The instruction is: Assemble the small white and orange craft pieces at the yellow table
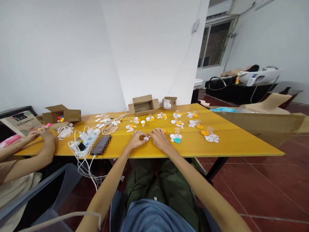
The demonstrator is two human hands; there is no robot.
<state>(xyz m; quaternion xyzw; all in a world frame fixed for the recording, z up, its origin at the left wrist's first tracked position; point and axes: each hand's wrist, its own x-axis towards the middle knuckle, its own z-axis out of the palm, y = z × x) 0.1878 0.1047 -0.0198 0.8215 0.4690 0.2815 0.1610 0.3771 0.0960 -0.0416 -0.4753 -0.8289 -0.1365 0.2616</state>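
Both my hands rest on the yellow table [241, 141] near its front edge. My left hand [136, 139] and my right hand [158, 137] meet over a small white round part [146, 139], with fingers curled and pinched around it. An orange piece [164, 130] peeks out just beyond my right hand. A teal ring [177, 140] and white discs [173, 136] lie a little to the right.
Several groups of white and orange small parts [178, 123] are spread across the table. Two open cardboard boxes [144, 104] stand at the back. A power strip with chargers and cables [84, 141] and a dark phone [101, 145] lie left. Another person's hands [41, 133] work at the far left.
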